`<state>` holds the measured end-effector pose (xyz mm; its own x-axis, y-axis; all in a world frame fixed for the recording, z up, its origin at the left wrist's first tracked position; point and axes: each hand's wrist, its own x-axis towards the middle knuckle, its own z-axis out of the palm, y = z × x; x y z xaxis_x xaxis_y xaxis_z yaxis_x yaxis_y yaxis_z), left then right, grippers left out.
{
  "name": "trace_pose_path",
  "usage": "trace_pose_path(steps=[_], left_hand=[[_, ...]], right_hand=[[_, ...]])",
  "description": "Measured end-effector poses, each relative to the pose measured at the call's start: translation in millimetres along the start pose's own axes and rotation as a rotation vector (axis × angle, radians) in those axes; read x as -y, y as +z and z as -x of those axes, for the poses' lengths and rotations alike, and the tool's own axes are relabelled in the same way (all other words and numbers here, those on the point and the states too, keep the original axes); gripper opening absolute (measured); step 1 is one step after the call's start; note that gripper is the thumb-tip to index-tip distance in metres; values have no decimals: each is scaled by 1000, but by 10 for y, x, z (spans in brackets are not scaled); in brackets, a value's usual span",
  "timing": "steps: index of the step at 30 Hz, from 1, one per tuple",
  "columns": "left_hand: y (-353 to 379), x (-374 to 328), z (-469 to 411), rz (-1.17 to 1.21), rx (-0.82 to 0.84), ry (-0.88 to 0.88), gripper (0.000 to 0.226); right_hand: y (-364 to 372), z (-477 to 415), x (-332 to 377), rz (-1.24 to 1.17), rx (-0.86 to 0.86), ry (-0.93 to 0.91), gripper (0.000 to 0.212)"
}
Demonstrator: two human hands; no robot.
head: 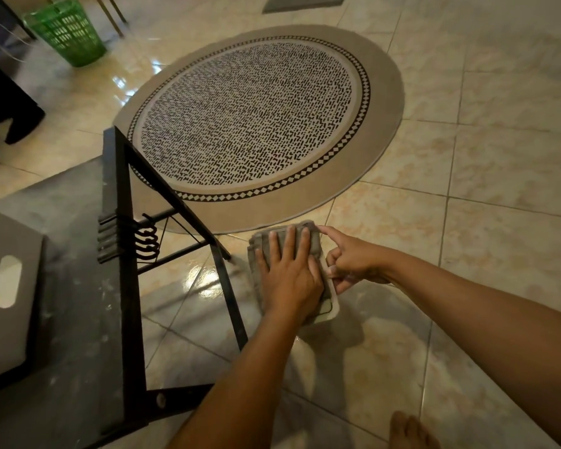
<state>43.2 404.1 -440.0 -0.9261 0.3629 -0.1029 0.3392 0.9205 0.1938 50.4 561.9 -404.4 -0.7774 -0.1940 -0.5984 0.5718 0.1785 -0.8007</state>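
Note:
A folded grey cloth with a pale border is held above the tiled floor, in front of me. My left hand lies flat on top of it, fingers straight and spread, pressing down. My right hand pinches the cloth's right edge between thumb and curled fingers, while its index finger stretches out to touch the top right corner. Most of the cloth is hidden under my left hand.
A black metal-framed table with a grey marbled top stands at the left and carries a grey box. A round patterned rug lies ahead, a green basket at the far left. My bare foot shows at the bottom.

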Motion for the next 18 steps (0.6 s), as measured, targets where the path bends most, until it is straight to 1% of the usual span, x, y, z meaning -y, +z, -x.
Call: trace_pose_path(steps=[3, 6, 9, 11, 14, 16, 18], left_hand=[[-11, 68, 106, 1, -5, -102, 60], [49, -70, 294, -15, 0, -57, 63], [43, -141, 152, -7, 31, 3, 66], [-12, -109, 29, -25, 48, 5, 63], [-85, -9, -21, 31, 58, -82, 58], [-92, 19, 100, 62, 16, -128, 59], [-46, -47, 303, 45, -25, -143, 61]], right_hand=[[41, 30, -23, 0, -23, 8, 100], [23, 16, 16, 10, -37, -4, 101], [18, 10, 7, -3, -29, -12, 101], [43, 34, -25, 5, -34, -10, 102], [67, 68, -44, 4, -45, -6, 101], [59, 67, -41, -9, -49, -9, 100], [49, 48, -41, -14, -55, -13, 101]])
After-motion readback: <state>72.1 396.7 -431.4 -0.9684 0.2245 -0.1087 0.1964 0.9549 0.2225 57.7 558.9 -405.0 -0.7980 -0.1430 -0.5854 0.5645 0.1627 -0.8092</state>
